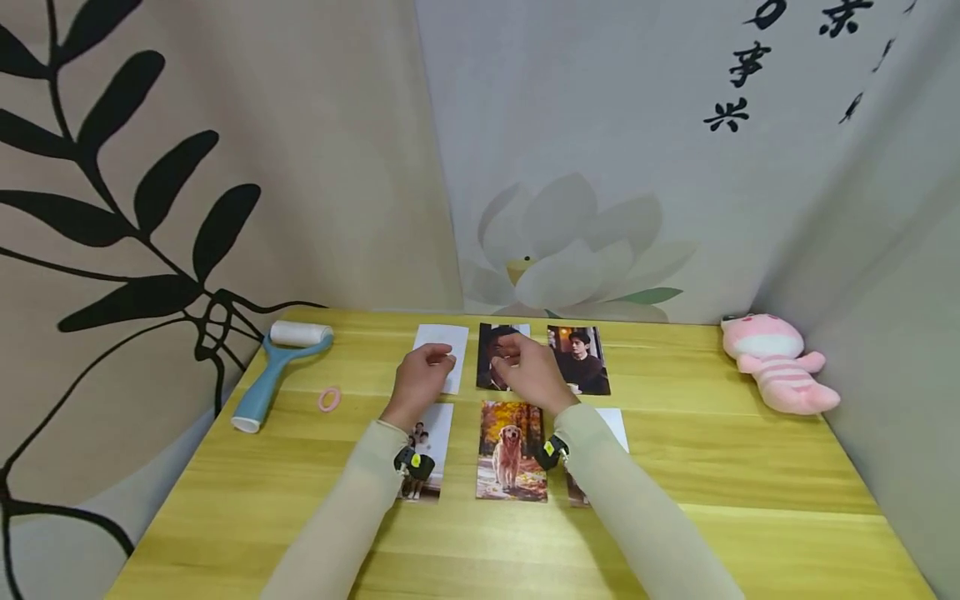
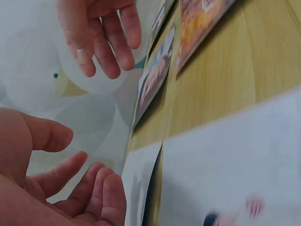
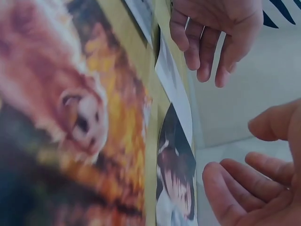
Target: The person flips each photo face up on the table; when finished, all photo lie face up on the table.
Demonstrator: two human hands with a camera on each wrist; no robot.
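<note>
My left hand [image 1: 422, 379] hovers over the back-left photo, a mostly white print [image 1: 450, 335], with fingers loosely bent and nothing between them. Level with it, my right hand [image 1: 534, 371] hangs above a dark portrait photo [image 1: 489, 367], covering part of it. Its fingers are also relaxed and hold nothing; both wrist views show air between thumb and fingers. To the right lies a photo of a person in dark clothes [image 1: 592, 367]. In the front row are a group photo [image 1: 437, 433], a golden dog photo [image 1: 510, 454] and a photo [image 1: 613, 423] mostly hidden by my right forearm.
A blue-handled lint roller [image 1: 266, 387] lies at the table's left edge, with a pink ring [image 1: 329, 399] beside it. At the right edge rests a pink plush toy [image 1: 780, 367]. Printed curtains [image 1: 337, 167] hang behind the wooden table [image 1: 712, 467].
</note>
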